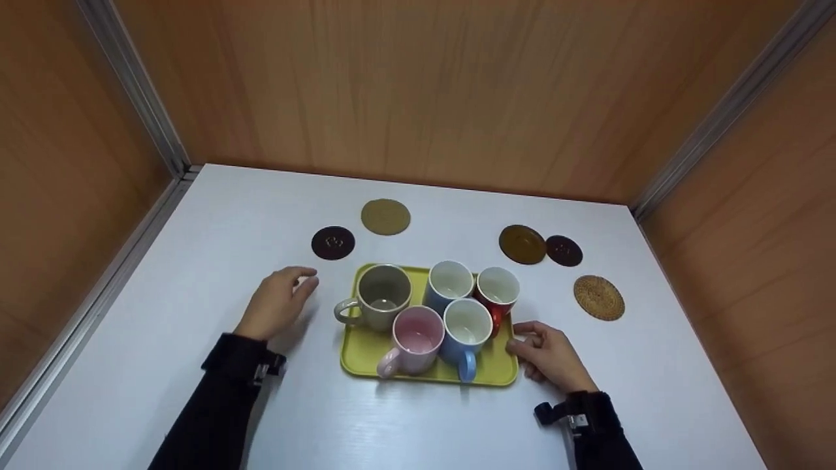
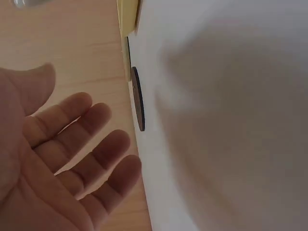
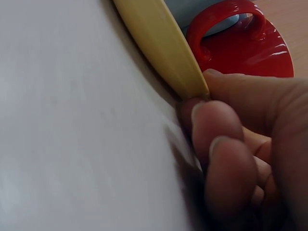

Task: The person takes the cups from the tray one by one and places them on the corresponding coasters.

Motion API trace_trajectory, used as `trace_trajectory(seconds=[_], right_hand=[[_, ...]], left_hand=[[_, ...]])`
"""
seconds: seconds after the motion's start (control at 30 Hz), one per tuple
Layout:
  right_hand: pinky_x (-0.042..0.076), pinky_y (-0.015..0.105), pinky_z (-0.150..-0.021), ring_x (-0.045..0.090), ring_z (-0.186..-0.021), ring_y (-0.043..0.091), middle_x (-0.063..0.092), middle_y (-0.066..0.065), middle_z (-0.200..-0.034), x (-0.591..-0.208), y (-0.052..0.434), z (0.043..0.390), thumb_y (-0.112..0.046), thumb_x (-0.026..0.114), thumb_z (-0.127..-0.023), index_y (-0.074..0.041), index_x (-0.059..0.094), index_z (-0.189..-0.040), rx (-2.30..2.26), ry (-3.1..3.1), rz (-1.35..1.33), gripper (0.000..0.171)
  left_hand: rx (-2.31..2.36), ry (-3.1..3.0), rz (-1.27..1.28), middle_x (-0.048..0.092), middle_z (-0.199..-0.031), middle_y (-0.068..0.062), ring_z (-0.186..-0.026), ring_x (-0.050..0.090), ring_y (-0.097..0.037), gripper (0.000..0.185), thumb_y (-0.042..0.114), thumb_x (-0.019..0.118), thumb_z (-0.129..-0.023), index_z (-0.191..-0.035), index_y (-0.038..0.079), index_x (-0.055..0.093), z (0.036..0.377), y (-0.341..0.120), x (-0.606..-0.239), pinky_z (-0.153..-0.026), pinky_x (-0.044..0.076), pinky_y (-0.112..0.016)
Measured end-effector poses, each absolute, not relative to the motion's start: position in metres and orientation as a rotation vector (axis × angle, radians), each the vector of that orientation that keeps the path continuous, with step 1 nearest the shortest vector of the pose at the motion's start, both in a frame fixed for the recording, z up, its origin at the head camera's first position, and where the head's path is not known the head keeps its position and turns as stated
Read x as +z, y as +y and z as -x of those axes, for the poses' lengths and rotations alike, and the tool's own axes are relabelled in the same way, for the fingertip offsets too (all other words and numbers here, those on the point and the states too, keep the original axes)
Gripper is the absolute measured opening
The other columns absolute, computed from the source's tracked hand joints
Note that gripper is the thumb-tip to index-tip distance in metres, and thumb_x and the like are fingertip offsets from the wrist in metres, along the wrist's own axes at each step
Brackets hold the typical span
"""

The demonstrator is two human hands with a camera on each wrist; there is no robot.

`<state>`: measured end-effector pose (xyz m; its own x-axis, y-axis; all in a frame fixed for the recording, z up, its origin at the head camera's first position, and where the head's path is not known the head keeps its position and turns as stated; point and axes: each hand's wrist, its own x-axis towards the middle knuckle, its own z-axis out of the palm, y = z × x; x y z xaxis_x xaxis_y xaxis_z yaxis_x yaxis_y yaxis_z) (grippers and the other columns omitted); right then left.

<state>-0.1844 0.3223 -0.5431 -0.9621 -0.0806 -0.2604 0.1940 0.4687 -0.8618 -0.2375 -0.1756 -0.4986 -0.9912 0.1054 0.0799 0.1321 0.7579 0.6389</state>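
Fingers (image 3: 216,122) of the right hand (image 1: 548,356) are curled against the right rim of the yellow tray (image 1: 366,356); the right wrist view shows the thumb on top of the rim and the fingertips tucked at its edge, so the hand pinches the tray. Left hand (image 1: 277,303) hovers just left of the tray, apart from it, fingers straight and spread in the left wrist view, holding nothing.

Location: the tray sits on the white table (image 1: 196,261), near the middle, toward the near edge. It carries five mugs packed close: a grey mug (image 1: 379,297) at far left, a pink mug (image 1: 415,339) near centre, two blue mugs (image 1: 457,307) and a red mug (image 1: 498,292) at far right, nearest the gripping hand. Five coasters lie beyond the tray: a dark coaster (image 1: 333,243) and a tan coaster (image 1: 385,217) to the far left, a brown coaster (image 1: 522,244), another dark one (image 1: 563,250) and a woven coaster (image 1: 599,297) to the right.

Assessment: the step in hand appears to be taking hold of the tray, with one side secured only. The next move would call for the left hand to close on the left rim, clear of the grey mug's handle, before any lift; the load is top-heavy, so the tray must stay level.
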Motion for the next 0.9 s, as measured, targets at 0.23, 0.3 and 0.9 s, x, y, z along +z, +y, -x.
trace_trajectory(seconds=[0.23,0.3,0.9], right_hand=[[0.046,0.026,-0.042,0.055,-0.047,0.015,0.063,0.005,-0.069,-0.541,0.322,0.186,-0.041,0.078,-0.084,-0.016,0.061,-0.125,-1.493,2.447,-0.112,0.051],[0.046,0.027,-0.042,0.055,-0.047,0.015,0.063,0.005,-0.069,-0.541,0.322,0.186,-0.041,0.077,-0.084,-0.017,0.061,-0.125,-1.492,2.441,-0.122,0.05],[0.048,0.029,-0.044,0.056,-0.049,0.015,0.064,0.005,-0.07,-0.539,0.31,0.17,-0.045,0.074,-0.085,-0.016,0.061,-0.127,-1.46,2.409,-0.131,0.052]], left_hand=[[-0.802,-2.955,0.381,0.064,-0.129,-0.022,-0.122,0.057,-0.044,0.033,0.018,0.051,-0.102,-0.126,-0.001,0.064,0.312,-0.168,-0.486,-0.105,0.042,-0.055],[-0.72,-2.983,0.439,0.067,-0.125,-0.02,-0.117,0.06,-0.043,0.03,0.018,0.053,-0.101,-0.123,0.002,0.066,0.326,-0.158,-0.482,-0.101,0.046,-0.055],[-0.383,-3.336,0.555,0.059,-0.13,-0.027,-0.118,0.053,-0.047,0.039,0.032,0.044,-0.103,-0.14,0.024,0.055,0.361,-0.1,-0.476,-0.094,0.047,-0.06]])
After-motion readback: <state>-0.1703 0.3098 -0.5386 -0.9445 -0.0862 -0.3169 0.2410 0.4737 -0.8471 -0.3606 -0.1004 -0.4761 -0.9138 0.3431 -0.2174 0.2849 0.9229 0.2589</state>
